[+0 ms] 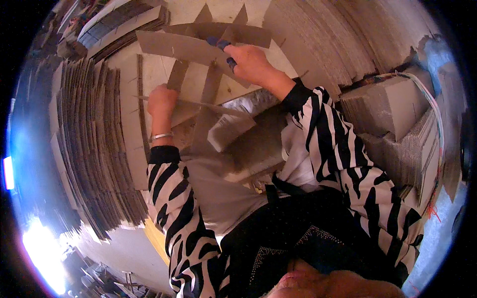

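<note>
Stacks of flat cardboard sheets (94,144) fill the room on every side, the tallest bank rising along the person's left with its corrugated edges showing, and more bundles (397,129) piled to the right, some tied with thin cord. In front of the person lies a pale table (149,69) surface, mostly covered by the work.

On it sits a lattice of slotted cardboard strips (198,94), long brown pieces crossing one another at angles to form a partition grid. One broad strip (174,47) runs across the top of the grid, with others slanting down under it toward the person's lap.

Both arms wear sleeves striped black and white. The right hand (253,62) reaches to the upper part of the grid, fingers curled and pinched on the edge of the broad strip; the fingertips carry blue covers (218,42). The left hand (161,102) is lower and to the left, closed around the end of a narrow upright strip (176,74) where it meets a thin crosspiece. A light bracelet (162,135) circles the left wrist. The two hands are well apart, each on a different piece of the same grid.
</note>
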{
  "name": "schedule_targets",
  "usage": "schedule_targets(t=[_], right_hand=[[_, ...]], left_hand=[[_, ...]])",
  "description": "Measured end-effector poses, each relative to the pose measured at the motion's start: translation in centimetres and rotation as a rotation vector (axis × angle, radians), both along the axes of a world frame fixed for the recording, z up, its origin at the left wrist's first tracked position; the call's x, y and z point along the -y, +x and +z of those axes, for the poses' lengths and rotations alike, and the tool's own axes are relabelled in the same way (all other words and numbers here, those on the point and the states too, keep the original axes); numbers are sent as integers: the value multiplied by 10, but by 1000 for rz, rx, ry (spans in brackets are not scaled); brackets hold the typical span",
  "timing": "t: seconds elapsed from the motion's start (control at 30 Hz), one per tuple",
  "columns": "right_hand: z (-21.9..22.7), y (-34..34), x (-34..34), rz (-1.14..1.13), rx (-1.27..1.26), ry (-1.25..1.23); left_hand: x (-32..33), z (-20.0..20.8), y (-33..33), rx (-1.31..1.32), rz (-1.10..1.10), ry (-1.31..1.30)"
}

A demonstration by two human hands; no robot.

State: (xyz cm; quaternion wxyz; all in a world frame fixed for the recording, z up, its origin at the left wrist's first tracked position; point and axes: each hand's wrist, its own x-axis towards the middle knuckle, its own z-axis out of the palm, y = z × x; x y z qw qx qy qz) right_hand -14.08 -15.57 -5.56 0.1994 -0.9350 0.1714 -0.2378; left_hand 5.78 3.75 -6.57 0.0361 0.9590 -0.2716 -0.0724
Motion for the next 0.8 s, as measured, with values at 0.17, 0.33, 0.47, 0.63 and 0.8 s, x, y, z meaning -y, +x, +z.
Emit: schedule_targets(t=[0.17,0.33,0.47,0.63,0.8], right_hand=[[14,-17,5,80,-295,-105],[-11,-8,3,138,-246,-104],[-9,-3,-3,127,-237,-32],[22,-23,16,14,-78,22],[13,-43,20,100,-316,-17]], left_hand=[[0,4,-6,4,-18,7],[8,9,-6,-42,-18,14],[-12,9,-2,102,-85,-120],[-59,50,-2,256,82,-285],[-65,51,-3,132,65,-2]])
